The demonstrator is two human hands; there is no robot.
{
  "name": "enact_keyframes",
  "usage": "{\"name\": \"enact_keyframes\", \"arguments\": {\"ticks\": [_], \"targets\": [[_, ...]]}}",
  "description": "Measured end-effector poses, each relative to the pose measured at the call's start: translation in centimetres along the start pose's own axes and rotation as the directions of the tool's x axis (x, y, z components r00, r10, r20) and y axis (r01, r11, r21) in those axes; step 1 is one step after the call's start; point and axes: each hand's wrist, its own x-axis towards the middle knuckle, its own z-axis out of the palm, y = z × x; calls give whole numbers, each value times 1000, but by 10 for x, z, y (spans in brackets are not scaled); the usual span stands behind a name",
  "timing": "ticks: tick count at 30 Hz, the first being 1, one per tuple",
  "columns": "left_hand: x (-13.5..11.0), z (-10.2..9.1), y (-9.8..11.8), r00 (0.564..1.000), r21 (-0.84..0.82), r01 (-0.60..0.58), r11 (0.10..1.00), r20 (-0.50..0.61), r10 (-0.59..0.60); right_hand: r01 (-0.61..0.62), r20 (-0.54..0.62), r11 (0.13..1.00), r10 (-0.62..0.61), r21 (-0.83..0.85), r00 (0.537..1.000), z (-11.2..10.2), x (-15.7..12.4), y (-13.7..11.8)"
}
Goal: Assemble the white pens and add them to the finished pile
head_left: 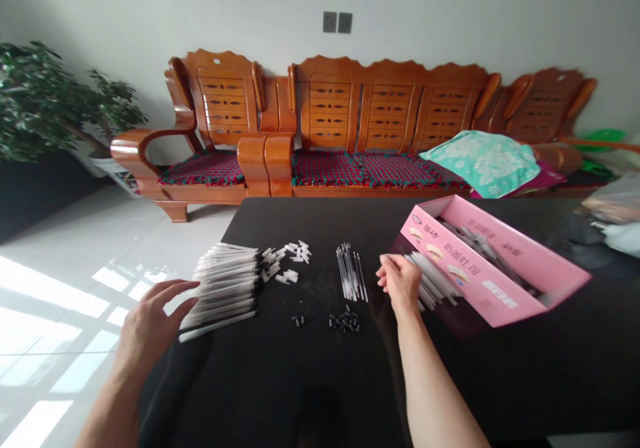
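Left hand (145, 325): fingers extended, thumb apart, nothing visible in the grasp. It hovered at the near-left ends of a row of white pen barrels (223, 281); contact could not be told. Barrels lay side by side on the black table (280, 388), dark ends to the right, presumably so that single ones came away easily.

Just right of them, loose white plastic pieces (300, 253) in a scatter. Nearer the person, a few black plugs (299, 321); farther right, a larger cluster of black plugs (344, 321). Behind that cluster, slim refills (351, 275), roughly parallel, narrow tips away from the person. Sorting by kind seemed the reason for the gaps.

Right hand (401, 283): fingers curled, fingertips drawn together; whether they pinched anything could not be told. Just beside it, white tubes (436, 283) lay before an open pink box (463, 259), set aslant, probably for easy reach.
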Motion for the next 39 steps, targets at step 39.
{"name": "enact_keyframes", "arguments": {"ticks": [39], "targets": [[3, 130, 222, 758, -451, -505, 736, 175, 628, -184, 68, 877, 172, 445, 983, 19, -4, 2]]}}
